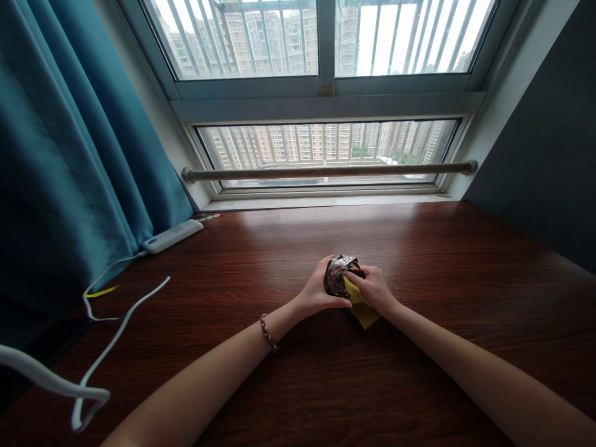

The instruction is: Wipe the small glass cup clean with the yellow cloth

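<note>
My left hand [317, 290] wraps around a small shiny dark object [336, 271] with a reflective surface, held just above the dark wooden desk [419, 261]. My right hand [374, 287] presses a yellow cloth [362, 308] against that object's right side. The cloth hangs down under my right palm and touches the desk. What the object is cannot be made out; most of it is hidden by my fingers. A beaded bracelet [267, 333] sits on my left wrist.
A white power strip [172, 236] lies at the desk's far left by the teal curtain [69, 155]. White cables [116, 329] loop across the left of the desk. A metal rail [326, 171] runs along the window behind. A dark wall [549, 136] stands on the right.
</note>
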The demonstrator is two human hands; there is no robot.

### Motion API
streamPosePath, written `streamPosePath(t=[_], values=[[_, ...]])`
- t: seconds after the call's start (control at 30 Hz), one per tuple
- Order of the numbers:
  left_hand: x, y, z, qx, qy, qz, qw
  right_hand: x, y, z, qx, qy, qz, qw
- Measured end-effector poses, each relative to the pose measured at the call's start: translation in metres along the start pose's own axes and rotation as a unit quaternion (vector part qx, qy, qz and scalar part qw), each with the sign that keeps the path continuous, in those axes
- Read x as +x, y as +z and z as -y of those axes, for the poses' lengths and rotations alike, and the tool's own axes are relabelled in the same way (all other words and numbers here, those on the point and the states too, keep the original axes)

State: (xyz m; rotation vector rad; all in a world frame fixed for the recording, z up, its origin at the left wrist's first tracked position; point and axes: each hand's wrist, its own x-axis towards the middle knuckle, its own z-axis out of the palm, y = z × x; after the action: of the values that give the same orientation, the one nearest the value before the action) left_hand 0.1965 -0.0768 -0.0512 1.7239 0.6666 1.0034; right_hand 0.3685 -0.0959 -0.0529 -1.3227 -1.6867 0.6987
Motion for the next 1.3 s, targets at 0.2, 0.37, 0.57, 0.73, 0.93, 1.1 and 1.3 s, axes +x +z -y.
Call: streamPosePath(t=[0.2, 0.37, 0.57, 0.73, 0.93, 1.1, 1.3], values=[[-0.001, 0.008, -0.008, -0.079, -0.005, 0.034, 0.996, 0.001, 0.002, -0.005, -0.005, 0.023, -0.004, 1.000], [0.000, 0.005, -0.010, -0.098, -0.012, 0.034, 0.995, 0.001, 0.002, -0.003, -0.014, 0.024, -0.012, 1.000], [0.002, 0.002, -0.006, -0.064, -0.016, 0.023, 0.998, 0.000, 0.001, -0.001, -0.008, 0.028, -0.021, 0.999], [0.004, -0.005, -0.003, 0.001, -0.011, -0.014, 1.000, -0.002, 0.003, -0.002, -0.020, 0.040, -0.035, 0.998], [0.005, -0.011, -0.005, 0.046, -0.009, -0.028, 0.998, -0.004, 0.002, 0.006, -0.023, 0.026, -0.030, 0.999], [0.003, -0.010, 0.000, 0.061, -0.004, -0.033, 0.998, -0.003, 0.003, 0.007, -0.030, 0.023, -0.025, 0.999], [-0.001, 0.001, -0.002, 0.057, 0.038, -0.009, 0.998, 0.000, 0.002, 0.001, -0.043, 0.026, -0.033, 0.998]])
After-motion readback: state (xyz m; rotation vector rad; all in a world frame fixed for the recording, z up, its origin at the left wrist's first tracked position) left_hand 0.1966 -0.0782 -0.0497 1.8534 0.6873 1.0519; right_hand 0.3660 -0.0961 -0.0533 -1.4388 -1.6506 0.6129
